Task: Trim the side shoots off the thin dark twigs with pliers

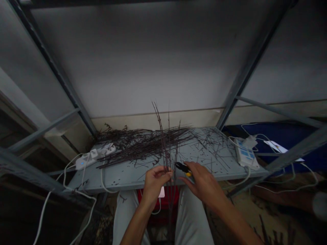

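Upright dark thin twigs (163, 146) are pinched between the thumb and fingers of my left hand (156, 180), just in front of the shelf's near edge. My right hand (200, 180) is wrapped round black and yellow pliers (188, 174). The pliers' dark jaws point left, close beside the held twigs; whether they touch a twig is hard to tell. Behind both hands, a long pile of similar twigs (143, 146) lies across the grey shelf (125, 175). The held twigs' lower ends hang down between my knees.
White power strips lie at the shelf's left (88, 160) and right (246, 154), with trailing white cables. Metal uprights (233, 88) flank the shelf. Short cuttings lie scattered at its right. Below is a red object (167, 200). Part of another person's limb shows at the lower right (288, 197).
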{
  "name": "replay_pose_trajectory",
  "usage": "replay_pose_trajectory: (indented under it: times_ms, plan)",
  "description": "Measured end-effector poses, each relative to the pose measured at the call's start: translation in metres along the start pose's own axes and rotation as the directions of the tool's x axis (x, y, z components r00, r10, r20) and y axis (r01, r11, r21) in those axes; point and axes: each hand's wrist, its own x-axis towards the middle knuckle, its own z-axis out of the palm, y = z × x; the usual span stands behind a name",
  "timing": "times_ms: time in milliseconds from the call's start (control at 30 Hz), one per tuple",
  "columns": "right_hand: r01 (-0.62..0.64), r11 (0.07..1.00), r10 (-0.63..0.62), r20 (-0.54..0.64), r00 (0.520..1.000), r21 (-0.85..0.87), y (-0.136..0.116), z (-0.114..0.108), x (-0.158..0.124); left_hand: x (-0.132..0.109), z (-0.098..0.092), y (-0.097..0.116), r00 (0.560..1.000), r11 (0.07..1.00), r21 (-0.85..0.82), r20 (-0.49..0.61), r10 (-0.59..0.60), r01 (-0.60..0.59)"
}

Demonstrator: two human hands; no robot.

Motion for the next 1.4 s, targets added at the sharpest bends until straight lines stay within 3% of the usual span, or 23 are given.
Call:
replay_pose_trajectory:
  times_ms: [100,233,400,633,867,967,1033,1133,1233,1400]
  plan:
    - [0.123,0.969,-0.105,0.092,0.99,-0.216,0.0,-0.012,0.012,-0.002,0.005,0.004,0.999,0.999,0.032,-0.008,0.042,-0.042]
    - [0.231,0.906,-0.176,0.18,0.968,-0.355,-0.005,-0.028,0.025,-0.003,0.009,0.003,0.995,0.995,0.056,-0.046,0.086,-0.083]
    - [0.337,0.854,-0.263,0.231,0.937,-0.395,-0.003,-0.034,0.03,-0.004,0.008,0.0,0.995,0.996,0.049,-0.058,0.08,-0.077]
    - [0.405,0.839,-0.343,0.224,0.912,-0.363,0.005,-0.019,0.026,-0.008,0.005,0.0,0.996,0.998,0.031,-0.071,0.06,-0.057]
    - [0.179,0.965,-0.133,0.233,0.963,-0.191,0.005,-0.007,0.022,-0.006,0.006,-0.002,0.993,0.999,0.007,-0.107,0.051,-0.05]
    - [-0.103,0.994,0.095,0.137,0.986,0.048,0.003,-0.002,0.022,-0.004,0.003,-0.003,0.991,0.998,-0.006,-0.115,0.062,-0.063]
    - [-0.269,0.927,0.247,0.115,0.962,0.26,-0.003,-0.002,0.023,-0.003,0.0,-0.004,0.991,0.998,-0.015,-0.115,0.065,-0.067]
    - [-0.378,0.78,0.367,0.124,0.922,0.498,-0.016,-0.008,0.027,-0.003,-0.003,-0.006,0.993,0.997,-0.03,-0.103,0.066,-0.07]
    - [-0.405,0.671,0.397,0.161,0.904,0.621,-0.031,-0.015,0.035,-0.005,-0.001,-0.006,0.995,0.997,-0.04,-0.08,0.057,-0.06]
    - [-0.371,0.622,0.377,0.152,0.914,0.689,-0.045,-0.016,0.053,-0.008,0.007,-0.001,0.997,0.997,-0.031,-0.043,0.071,-0.072]
